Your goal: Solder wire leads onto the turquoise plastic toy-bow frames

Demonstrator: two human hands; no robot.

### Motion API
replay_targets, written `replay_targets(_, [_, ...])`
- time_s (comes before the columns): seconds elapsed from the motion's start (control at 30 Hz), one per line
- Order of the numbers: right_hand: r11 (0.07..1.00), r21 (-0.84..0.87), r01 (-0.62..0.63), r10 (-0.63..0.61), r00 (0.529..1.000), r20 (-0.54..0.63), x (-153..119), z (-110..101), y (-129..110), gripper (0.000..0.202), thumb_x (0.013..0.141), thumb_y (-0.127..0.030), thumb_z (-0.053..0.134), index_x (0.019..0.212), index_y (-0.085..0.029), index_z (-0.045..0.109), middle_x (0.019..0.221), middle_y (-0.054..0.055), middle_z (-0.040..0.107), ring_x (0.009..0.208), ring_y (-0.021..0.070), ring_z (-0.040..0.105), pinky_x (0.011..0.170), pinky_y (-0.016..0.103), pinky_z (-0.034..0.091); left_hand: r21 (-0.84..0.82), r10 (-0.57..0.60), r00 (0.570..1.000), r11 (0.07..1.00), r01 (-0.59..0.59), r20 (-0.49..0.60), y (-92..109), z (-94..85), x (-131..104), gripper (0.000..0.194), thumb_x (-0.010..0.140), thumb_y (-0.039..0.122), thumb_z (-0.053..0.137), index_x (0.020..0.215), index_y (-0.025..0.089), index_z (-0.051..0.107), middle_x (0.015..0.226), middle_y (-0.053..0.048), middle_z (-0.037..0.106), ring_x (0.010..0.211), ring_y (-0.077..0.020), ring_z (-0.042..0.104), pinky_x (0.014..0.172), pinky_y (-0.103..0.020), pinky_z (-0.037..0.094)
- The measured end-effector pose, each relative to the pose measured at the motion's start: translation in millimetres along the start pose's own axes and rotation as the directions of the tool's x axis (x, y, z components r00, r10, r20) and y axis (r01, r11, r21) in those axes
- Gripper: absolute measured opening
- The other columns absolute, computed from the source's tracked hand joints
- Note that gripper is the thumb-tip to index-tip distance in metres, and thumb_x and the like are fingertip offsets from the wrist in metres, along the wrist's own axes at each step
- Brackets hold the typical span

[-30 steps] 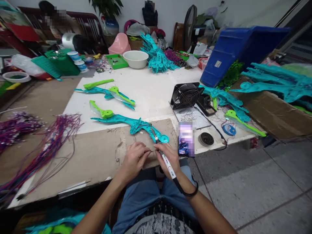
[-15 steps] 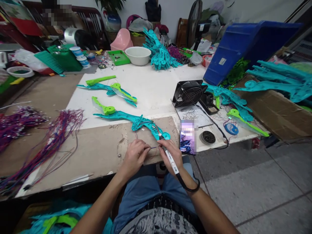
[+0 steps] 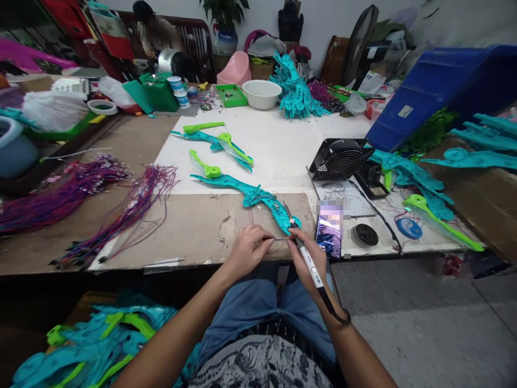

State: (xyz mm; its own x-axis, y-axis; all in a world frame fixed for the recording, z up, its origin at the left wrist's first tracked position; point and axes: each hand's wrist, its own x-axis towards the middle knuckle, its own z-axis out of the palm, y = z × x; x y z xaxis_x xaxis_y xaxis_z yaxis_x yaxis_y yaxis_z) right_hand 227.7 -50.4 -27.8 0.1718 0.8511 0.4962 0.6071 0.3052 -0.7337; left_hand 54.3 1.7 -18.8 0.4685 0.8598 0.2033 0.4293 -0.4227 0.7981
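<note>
A thin dark wire [image 3: 280, 239] runs taut between my two hands near the table's front edge. My left hand [image 3: 249, 249] pinches one end of it between thumb and fingers. A white pen-shaped soldering iron [image 3: 309, 262] with a black cord lies in my right hand [image 3: 317, 252], whose fingertips also meet the wire. The iron's tip points away from me, over a turquoise bow-shaped plastic part [image 3: 242, 186] on the brown board. Small electronic pieces show on that part, and a lime-green piece [image 3: 211, 171] sits by its far end.
A black fan [image 3: 339, 159], a phone [image 3: 329, 231] and a round tin of dark material [image 3: 365, 234] stand to the right. Bundles of purple and red wires [image 3: 149, 194] lie left. More turquoise parts [image 3: 100, 339] are piled low at left. A person sits at the back.
The view has swung left, so everything sits further right in the picture. Both hands keep their hold on the wire, and the iron stays in my right hand.
</note>
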Motion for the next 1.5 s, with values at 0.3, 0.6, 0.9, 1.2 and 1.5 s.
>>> replay_targets(0.3, [0.998, 0.012, 0.053, -0.053, 0.998, -0.024, 6.2, 2.6, 5.5, 0.023, 0.086, -0.017, 0.059, 0.108, -0.022, 0.066, 0.098, 0.005, 0.072, 0.091, 0.0174, 0.069, 0.084, 0.031, 0.056, -0.110, -0.068, 0.998, 0.991, 0.069, 0.016, 7.9, 7.3, 12.2, 0.016, 0.088, 0.023, 0.056, 0.075, 0.017, 0.064, 0.077, -0.004, 0.064, 0.083, -0.0185, 0.057, 0.082, -0.033, 0.040])
replay_targets(0.6, [0.993, 0.120, 0.011, -0.018, 0.998, 0.059, 14.8, 2.4, 24.1, 0.027, 0.088, -0.013, 0.057, 0.112, -0.022, 0.062, 0.089, 0.003, 0.068, 0.084, 0.0153, 0.066, 0.080, 0.030, 0.055, -0.088, -0.155, 0.987, 0.983, 0.159, 0.046, 13.9, 12.5, 26.7, 0.017, 0.087, 0.025, 0.055, 0.077, 0.018, 0.067, 0.075, -0.004, 0.065, 0.082, -0.0193, 0.055, 0.080, -0.034, 0.042])
replay_targets(0.9, [0.982, 0.184, 0.046, -0.066, 0.992, 0.105, 26.8, -12.5, 24.0, 0.032, 0.087, -0.011, 0.057, 0.116, -0.025, 0.058, 0.091, 0.002, 0.066, 0.085, 0.0139, 0.065, 0.081, 0.028, 0.053, -0.254, -0.271, 0.961, 0.927, 0.276, 0.057, 31.7, 12.8, 31.6, 0.015, 0.084, 0.029, 0.061, 0.081, 0.017, 0.070, 0.081, -0.005, 0.068, 0.084, -0.0184, 0.060, 0.079, -0.031, 0.045])
replay_targets(1.2, [0.981, 0.144, 0.128, -0.132, 0.991, 0.018, 14.0, -13.7, 12.6, 0.032, 0.087, -0.012, 0.058, 0.116, -0.025, 0.058, 0.092, 0.002, 0.068, 0.085, 0.0155, 0.067, 0.079, 0.030, 0.055, -0.176, -0.122, 0.993, 0.977, 0.119, -0.005, 40.2, 8.4, 19.5, 0.011, 0.084, 0.024, 0.060, 0.080, 0.018, 0.069, 0.081, -0.005, 0.068, 0.086, -0.0196, 0.059, 0.084, -0.034, 0.043])
replay_targets(1.5, [0.985, 0.126, 0.121, -0.120, 0.993, -0.018, -6.1, -4.7, -0.5, 0.028, 0.088, -0.015, 0.058, 0.115, -0.023, 0.060, 0.090, 0.003, 0.069, 0.086, 0.0162, 0.067, 0.081, 0.032, 0.055, -0.076, -0.067, 0.997, 0.995, 0.064, -0.043, 41.2, 2.6, -5.8, 0.011, 0.085, 0.021, 0.059, 0.078, 0.019, 0.067, 0.080, -0.004, 0.068, 0.087, -0.0197, 0.059, 0.086, -0.036, 0.043])
